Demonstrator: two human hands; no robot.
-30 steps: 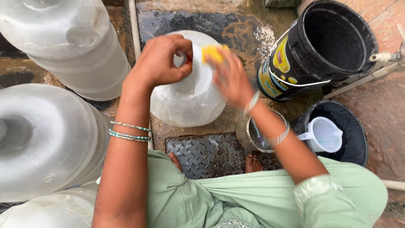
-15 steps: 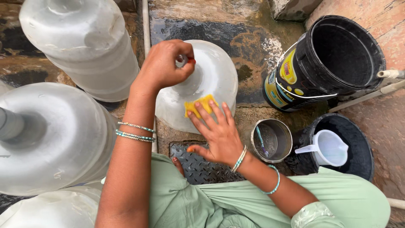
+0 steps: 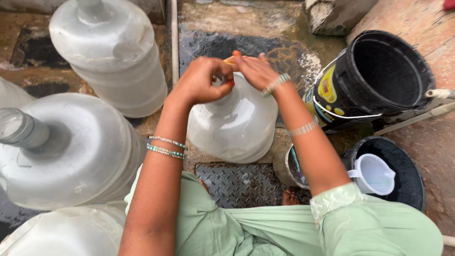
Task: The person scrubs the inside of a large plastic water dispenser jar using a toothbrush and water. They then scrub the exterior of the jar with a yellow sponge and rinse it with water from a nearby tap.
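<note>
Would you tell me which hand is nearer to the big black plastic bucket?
Right. The right hand sits atop the translucent water jug, beside the bucket; the left hand is farther.

Black bucket (image 3: 393, 71), white jug (image 3: 374, 174) in dark tub (image 3: 410, 182) — perhaps wet, metal plate (image 3: 241, 182)

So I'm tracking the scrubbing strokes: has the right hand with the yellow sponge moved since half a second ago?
Yes. The right hand has gone from the bottle's near side up to its far shoulder, away from the small metal pot.

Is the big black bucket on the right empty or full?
Empty: the black bucket shows only a dark, bare inside, with no water visible.
</note>
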